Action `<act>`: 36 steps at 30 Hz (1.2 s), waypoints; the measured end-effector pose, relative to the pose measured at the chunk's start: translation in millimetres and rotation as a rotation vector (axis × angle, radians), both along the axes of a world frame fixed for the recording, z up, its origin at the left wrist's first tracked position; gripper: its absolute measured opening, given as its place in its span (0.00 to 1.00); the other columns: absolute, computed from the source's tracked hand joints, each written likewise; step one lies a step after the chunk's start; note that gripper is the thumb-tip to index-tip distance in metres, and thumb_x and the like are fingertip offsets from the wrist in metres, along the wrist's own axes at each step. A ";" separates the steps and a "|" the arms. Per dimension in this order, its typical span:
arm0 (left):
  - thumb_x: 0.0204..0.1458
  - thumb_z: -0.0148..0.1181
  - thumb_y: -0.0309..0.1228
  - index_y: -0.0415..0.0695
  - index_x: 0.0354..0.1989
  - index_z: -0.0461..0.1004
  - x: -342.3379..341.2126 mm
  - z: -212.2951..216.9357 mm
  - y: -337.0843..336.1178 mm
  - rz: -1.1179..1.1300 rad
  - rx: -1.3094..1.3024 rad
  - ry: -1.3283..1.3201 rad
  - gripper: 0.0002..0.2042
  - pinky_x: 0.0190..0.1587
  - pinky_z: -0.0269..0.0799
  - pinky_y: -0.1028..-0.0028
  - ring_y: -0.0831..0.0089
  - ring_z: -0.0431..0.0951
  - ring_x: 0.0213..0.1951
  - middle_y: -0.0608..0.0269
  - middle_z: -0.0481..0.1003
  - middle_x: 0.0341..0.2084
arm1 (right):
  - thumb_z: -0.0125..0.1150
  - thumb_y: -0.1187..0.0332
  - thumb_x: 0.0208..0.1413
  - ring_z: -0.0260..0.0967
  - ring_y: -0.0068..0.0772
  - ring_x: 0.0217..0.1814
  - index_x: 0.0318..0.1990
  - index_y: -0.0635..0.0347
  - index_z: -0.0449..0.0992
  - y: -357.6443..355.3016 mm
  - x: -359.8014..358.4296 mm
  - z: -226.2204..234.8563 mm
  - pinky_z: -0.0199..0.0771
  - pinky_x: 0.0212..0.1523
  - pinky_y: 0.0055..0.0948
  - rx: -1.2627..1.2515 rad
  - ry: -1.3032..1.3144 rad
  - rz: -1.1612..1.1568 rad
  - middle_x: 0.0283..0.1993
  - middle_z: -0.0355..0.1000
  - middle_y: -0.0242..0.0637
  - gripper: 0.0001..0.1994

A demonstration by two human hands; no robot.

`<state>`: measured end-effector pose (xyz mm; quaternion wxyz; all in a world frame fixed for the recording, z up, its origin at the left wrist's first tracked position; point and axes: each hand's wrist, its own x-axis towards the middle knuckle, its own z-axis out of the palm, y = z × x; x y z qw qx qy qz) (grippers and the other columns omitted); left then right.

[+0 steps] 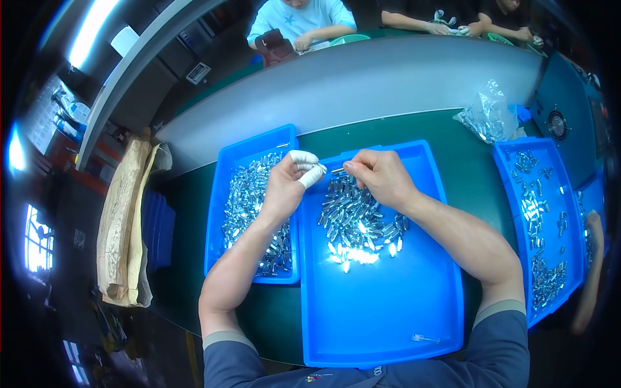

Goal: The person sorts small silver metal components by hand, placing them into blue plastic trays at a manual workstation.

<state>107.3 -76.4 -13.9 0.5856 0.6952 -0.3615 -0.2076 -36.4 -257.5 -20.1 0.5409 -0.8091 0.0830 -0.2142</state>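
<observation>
My left hand point(289, 181), with white covers on its thumb and fingers, is closed in a pinch over the gap between two blue trays. Whatever sits between those fingertips is too small to make out. Facing it, my right hand point(383, 176) pinches a small shiny metal pin point(338, 170) between thumb and fingers, its tip pointing at the left hand. Beneath the right hand, a heap of small silvery metal cylinders point(352, 213) lies in the larger blue tray point(381, 304). More such metal pieces point(249, 194) fill the narrower blue tray point(292, 242) on the left.
A small clear plastic piece point(425, 339) lies near the large tray's front edge. Another blue tray point(557, 200) with metal parts stands at right, beside a clear bag point(486, 116). Brown cardboard point(126, 226) stands at left. Behind the grey partition point(362, 84) other people work.
</observation>
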 end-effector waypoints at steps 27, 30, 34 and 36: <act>0.62 0.61 0.22 0.37 0.47 0.78 -9.7 13.9 8.1 -0.066 0.126 -0.014 0.07 0.47 0.80 0.73 0.72 0.84 0.42 0.56 0.83 0.40 | 0.61 0.61 0.65 0.70 0.20 0.23 0.32 0.63 0.81 3.4 -0.8 2.1 0.68 0.25 0.28 0.144 0.019 0.039 0.21 0.76 0.32 0.15; 0.62 0.62 0.24 0.36 0.46 0.79 2.8 25.5 14.4 0.007 0.181 -0.244 0.07 0.46 0.79 0.74 0.73 0.83 0.40 0.58 0.83 0.38 | 0.61 0.60 0.67 0.65 0.14 0.24 0.32 0.62 0.81 -10.8 4.8 -7.9 0.62 0.24 0.24 0.155 -0.073 -0.032 0.21 0.73 0.27 0.15; 0.54 0.66 0.24 0.42 0.47 0.80 28.0 30.5 39.0 0.350 0.409 -0.836 0.12 0.49 0.78 0.63 0.55 0.83 0.46 0.50 0.82 0.42 | 0.61 0.60 0.67 0.64 0.13 0.24 0.31 0.62 0.80 -13.9 3.2 7.9 0.63 0.25 0.22 0.217 -0.076 -0.106 0.21 0.72 0.27 0.16; 0.53 0.67 0.24 0.43 0.49 0.80 15.5 30.8 26.4 0.260 0.323 -0.950 0.14 0.51 0.77 0.62 0.53 0.81 0.48 0.51 0.82 0.44 | 0.61 0.60 0.67 0.65 0.14 0.24 0.31 0.62 0.80 -11.7 3.6 5.3 0.63 0.26 0.22 0.201 -0.090 -0.093 0.21 0.72 0.27 0.15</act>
